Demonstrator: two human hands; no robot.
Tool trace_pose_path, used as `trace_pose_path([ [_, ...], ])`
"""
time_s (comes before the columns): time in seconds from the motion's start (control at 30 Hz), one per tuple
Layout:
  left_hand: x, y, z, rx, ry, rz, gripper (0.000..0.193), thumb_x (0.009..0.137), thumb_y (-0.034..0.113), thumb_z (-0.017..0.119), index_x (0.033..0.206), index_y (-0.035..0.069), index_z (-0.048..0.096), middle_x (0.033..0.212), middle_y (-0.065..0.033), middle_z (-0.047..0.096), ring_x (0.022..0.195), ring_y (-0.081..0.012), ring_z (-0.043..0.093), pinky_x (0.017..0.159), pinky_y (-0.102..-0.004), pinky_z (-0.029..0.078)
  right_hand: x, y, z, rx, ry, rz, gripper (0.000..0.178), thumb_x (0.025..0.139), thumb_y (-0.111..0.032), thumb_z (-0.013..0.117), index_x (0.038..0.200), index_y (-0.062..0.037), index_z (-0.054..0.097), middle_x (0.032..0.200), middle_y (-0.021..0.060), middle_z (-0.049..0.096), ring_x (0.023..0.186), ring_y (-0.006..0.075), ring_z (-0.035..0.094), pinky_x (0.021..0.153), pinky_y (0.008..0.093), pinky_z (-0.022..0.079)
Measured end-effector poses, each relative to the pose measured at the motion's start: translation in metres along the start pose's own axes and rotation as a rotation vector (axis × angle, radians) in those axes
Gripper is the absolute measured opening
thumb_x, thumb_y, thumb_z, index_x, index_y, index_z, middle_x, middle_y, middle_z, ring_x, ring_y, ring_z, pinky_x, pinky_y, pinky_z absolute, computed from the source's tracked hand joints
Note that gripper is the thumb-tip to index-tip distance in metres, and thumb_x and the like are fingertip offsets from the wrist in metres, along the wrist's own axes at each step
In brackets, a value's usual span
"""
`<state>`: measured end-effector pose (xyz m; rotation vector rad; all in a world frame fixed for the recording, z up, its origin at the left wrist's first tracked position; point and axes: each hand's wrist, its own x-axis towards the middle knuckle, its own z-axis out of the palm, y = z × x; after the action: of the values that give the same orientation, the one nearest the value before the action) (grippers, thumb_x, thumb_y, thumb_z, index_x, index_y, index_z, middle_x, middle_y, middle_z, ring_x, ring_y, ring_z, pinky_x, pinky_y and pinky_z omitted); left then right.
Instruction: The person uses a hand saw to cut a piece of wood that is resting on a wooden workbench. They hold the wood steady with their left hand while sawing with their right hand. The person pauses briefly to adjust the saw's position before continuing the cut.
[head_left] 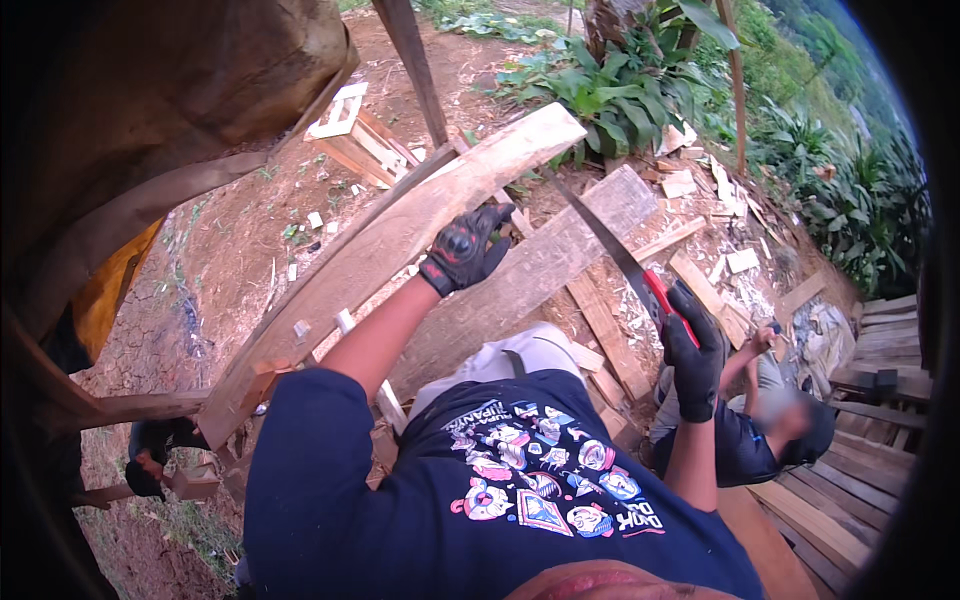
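My left hand point(463, 250), in a black glove with red marks, is at the near edge of a long pale plank point(400, 222). Its fingers are bent but apart, with nothing visible between them. In my right hand point(694, 355), also gloved in black, is the red handle of a handsaw point(607, 238). The saw's long blade slants up and away to the left, its tip near the far end of a wide, greyish board point(545, 262). That board lies nearer to me, alongside the pale plank.
Offcuts point(680, 183) and wood shavings litter the ground at the right. A person point(745, 430) crouches at my right beside stacked boards point(870, 430). Another person's dark sleeve point(150, 455) shows at lower left. A small wooden frame point(362, 140) stands beyond the plank; a post point(412, 70) rises there.
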<state>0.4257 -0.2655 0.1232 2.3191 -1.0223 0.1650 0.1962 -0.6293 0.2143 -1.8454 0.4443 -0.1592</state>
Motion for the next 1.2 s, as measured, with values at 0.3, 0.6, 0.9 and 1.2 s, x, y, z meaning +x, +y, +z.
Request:
trace_pose_path([
  [0.3, 0.055, 0.063, 0.026, -0.133, -0.228, 0.134, 0.057, 0.104, 0.034, 0.065, 0.155, 0.009, 0.056, 0.131, -0.0184, 0.072, 0.121, -0.038, 0.07, 0.108, -0.0487, 0.055, -0.046, 0.044, -0.042, -0.33, 0.444, -0.159, 0.044, 0.105, -0.003, 0.067, 0.149, 0.0006, 0.066, 0.125, 0.0129, 0.076, 0.094, 0.0148, 0.069, 0.078, 0.0322, 0.057],
  [0.6, -0.209, -0.026, -0.004, -0.003, -0.139, -0.925, 0.071, 0.1, 0.037, 0.07, 0.158, 0.003, 0.048, 0.145, -0.025, 0.066, 0.131, -0.0427, 0.067, 0.111, -0.0506, 0.054, 0.046, -0.055, 0.061, -0.083, -0.198, -0.102, 0.06, 0.106, -0.014, 0.068, 0.164, -0.006, 0.052, 0.127, 0.0089, 0.07, 0.068, 0.008, 0.052, 0.059, 0.0268, 0.046],
  [0.9, -0.39, -0.053, 0.033, 0.342, 0.49, -1.46, 0.1, 0.086, 0.055, 0.084, 0.157, -0.005, 0.047, 0.144, -0.029, 0.063, 0.137, -0.043, 0.06, 0.118, -0.0525, 0.046, 0.052, -0.146, 0.212, -0.519, -0.679, -0.39, 0.053, 0.101, -0.015, 0.079, 0.151, -0.003, 0.066, 0.143, 0.0183, 0.073, 0.125, 0.025, 0.072, 0.106, 0.0387, 0.056],
  [1.2, -0.4, -0.097, 0.047, 0.279, 0.412, -1.632, 0.1, 0.083, 0.067, 0.081, 0.151, 0.0, 0.056, 0.126, -0.0257, 0.073, 0.12, -0.0376, 0.069, 0.122, -0.0538, 0.04, -0.022, -0.181, 0.313, -0.692, -1.113, -0.633, 0.049, 0.098, -0.016, 0.082, 0.145, -0.0101, 0.069, 0.129, 0.0145, 0.08, 0.117, 0.0321, 0.079, 0.094, 0.0423, 0.062],
])
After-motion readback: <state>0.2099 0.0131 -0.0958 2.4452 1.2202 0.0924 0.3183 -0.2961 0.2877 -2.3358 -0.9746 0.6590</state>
